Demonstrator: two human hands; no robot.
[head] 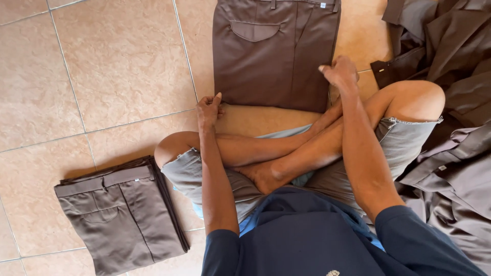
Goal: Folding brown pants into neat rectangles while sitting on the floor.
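The floor is of beige tiles, and a person sits on it with crossed legs. The left hand is closed in a loose fist at the near left corner of the brown trousers and touches their edge; I cannot tell if it pinches the cloth. The right hand is also curled, and it presses on the near right edge of the same trousers. They lie flat, folded in half, just beyond the knees. The step looks like smoothing and folding; another fold would need a firm hold on both corners. A folded stack lies at the near left. A heap of brown clothes crowds the right side, close to the right knee.
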